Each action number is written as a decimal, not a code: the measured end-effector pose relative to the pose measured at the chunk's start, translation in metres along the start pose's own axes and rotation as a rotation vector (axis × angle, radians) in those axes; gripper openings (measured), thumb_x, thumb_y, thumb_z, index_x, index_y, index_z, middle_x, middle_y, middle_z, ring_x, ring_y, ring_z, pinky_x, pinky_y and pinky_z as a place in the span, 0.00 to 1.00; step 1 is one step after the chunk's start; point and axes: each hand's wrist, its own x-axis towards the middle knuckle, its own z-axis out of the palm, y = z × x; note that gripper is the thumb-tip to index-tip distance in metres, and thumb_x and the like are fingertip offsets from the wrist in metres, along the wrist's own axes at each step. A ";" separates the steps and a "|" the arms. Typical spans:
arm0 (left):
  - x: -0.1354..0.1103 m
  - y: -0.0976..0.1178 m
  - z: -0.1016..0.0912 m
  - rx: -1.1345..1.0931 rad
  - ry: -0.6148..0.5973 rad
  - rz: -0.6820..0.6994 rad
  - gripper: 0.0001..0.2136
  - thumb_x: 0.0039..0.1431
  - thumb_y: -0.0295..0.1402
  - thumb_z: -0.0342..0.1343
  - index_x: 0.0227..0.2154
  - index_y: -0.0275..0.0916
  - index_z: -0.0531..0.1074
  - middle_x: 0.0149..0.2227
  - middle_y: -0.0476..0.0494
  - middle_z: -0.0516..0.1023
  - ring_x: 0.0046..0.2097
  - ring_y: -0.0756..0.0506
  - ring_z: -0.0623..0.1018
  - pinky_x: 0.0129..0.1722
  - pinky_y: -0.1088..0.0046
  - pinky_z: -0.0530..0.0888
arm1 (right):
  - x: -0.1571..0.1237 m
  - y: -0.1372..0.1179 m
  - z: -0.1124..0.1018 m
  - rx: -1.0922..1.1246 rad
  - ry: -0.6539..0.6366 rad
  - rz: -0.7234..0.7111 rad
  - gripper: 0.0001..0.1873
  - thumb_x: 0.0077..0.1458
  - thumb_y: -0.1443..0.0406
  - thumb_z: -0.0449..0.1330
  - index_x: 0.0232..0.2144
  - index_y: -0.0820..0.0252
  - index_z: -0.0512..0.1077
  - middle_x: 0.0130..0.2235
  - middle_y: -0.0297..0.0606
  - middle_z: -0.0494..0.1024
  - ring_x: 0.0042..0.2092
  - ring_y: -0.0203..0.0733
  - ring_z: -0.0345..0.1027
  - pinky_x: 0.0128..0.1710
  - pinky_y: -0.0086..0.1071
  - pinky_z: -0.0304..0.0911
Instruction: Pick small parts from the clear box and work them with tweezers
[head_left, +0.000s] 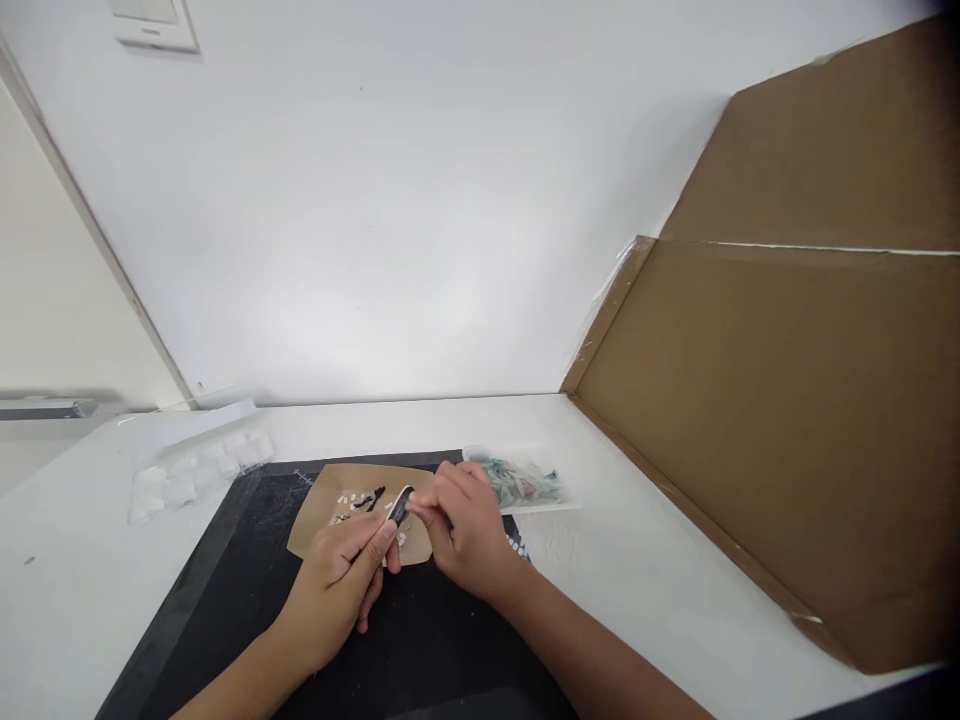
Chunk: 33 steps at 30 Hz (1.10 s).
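"What are your hands doing?"

"I'm pinching a small dark piece (400, 508) with my left hand (337, 565). My thumb is pressing on it, and its pale edge is showing. I'm holding it at a slant over the tan paper (310, 518)."

"And the other one?"

"My right hand (471, 535) is curling in, and its fingertips are sitting right at the top end of the piece. Are they pinching it or just touching it? I can't tell."

"Which part are you on?"

"The fiddly part, I think — I'm working on this one piece with my fingertips while my left hand is keeping it firm."

"What does the next move need?"

"A steady left hand, I'd guess, and a light touch from the right. The piece is so small that it could slip."

"What's lying near you?"

"Little white bits (343, 499) and some black bits (375, 497) are lying on the paper, and the paper is resting on a black mat (247, 590). A tray with greenish bits (525, 485) is sitting just past my right hand. A clear pack with white lumps (199, 470) is lying off to the left."

"Any words to read?"

"No — I'm not finding a brand or label I can read. The switch plate (156, 22) on the wall is showing a tiny mark, but it's too small. The big cardboard (772, 400) isn't showing any writing."
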 end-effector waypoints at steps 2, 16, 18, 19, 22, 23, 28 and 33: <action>0.000 -0.001 0.000 -0.004 0.001 0.000 0.23 0.74 0.48 0.44 0.28 0.40 0.70 0.12 0.57 0.64 0.14 0.52 0.65 0.19 0.79 0.64 | 0.000 -0.002 0.001 -0.004 -0.036 -0.031 0.11 0.68 0.69 0.54 0.31 0.57 0.66 0.27 0.30 0.70 0.31 0.37 0.62 0.40 0.38 0.52; 0.000 -0.002 -0.001 -0.003 0.013 0.004 0.22 0.74 0.48 0.45 0.28 0.40 0.71 0.12 0.56 0.64 0.15 0.52 0.66 0.19 0.79 0.64 | 0.000 -0.005 -0.001 0.016 0.018 0.041 0.10 0.68 0.69 0.55 0.31 0.57 0.66 0.28 0.31 0.72 0.32 0.37 0.63 0.40 0.38 0.51; 0.000 -0.001 -0.002 0.006 0.018 0.007 0.22 0.74 0.48 0.45 0.28 0.40 0.71 0.12 0.56 0.64 0.14 0.52 0.66 0.20 0.78 0.64 | 0.000 -0.005 -0.001 0.043 -0.016 0.008 0.10 0.68 0.69 0.55 0.32 0.57 0.66 0.28 0.31 0.72 0.32 0.37 0.63 0.40 0.38 0.52; 0.000 0.000 -0.002 0.010 0.016 0.008 0.23 0.74 0.48 0.45 0.28 0.40 0.71 0.12 0.56 0.64 0.14 0.52 0.66 0.20 0.78 0.64 | 0.001 -0.005 -0.001 0.048 -0.026 0.000 0.10 0.68 0.69 0.55 0.32 0.57 0.66 0.28 0.31 0.73 0.32 0.37 0.64 0.40 0.37 0.52; 0.000 0.001 -0.002 0.025 0.007 0.009 0.23 0.74 0.48 0.44 0.28 0.40 0.71 0.12 0.56 0.65 0.14 0.52 0.66 0.19 0.78 0.63 | 0.001 -0.004 0.000 0.019 0.025 0.073 0.11 0.68 0.69 0.56 0.31 0.57 0.66 0.28 0.31 0.72 0.32 0.36 0.63 0.40 0.37 0.52; 0.000 0.002 -0.002 0.034 0.008 0.013 0.23 0.74 0.48 0.44 0.28 0.40 0.71 0.12 0.56 0.65 0.15 0.52 0.67 0.19 0.78 0.63 | 0.001 -0.003 0.000 0.018 0.047 0.101 0.11 0.68 0.69 0.56 0.30 0.57 0.66 0.28 0.31 0.72 0.31 0.36 0.63 0.40 0.37 0.52; 0.001 0.002 -0.003 0.078 0.008 0.047 0.23 0.75 0.48 0.43 0.27 0.40 0.70 0.12 0.56 0.65 0.15 0.52 0.67 0.23 0.77 0.66 | -0.001 -0.003 0.002 0.127 -0.029 0.078 0.10 0.68 0.68 0.56 0.31 0.57 0.67 0.29 0.32 0.73 0.34 0.38 0.66 0.41 0.36 0.54; 0.001 -0.002 -0.002 0.068 0.010 0.043 0.23 0.74 0.47 0.44 0.28 0.40 0.71 0.12 0.57 0.65 0.15 0.52 0.67 0.22 0.77 0.65 | 0.000 -0.002 0.000 0.154 -0.024 0.156 0.10 0.68 0.66 0.59 0.31 0.57 0.71 0.30 0.32 0.75 0.34 0.38 0.67 0.42 0.37 0.55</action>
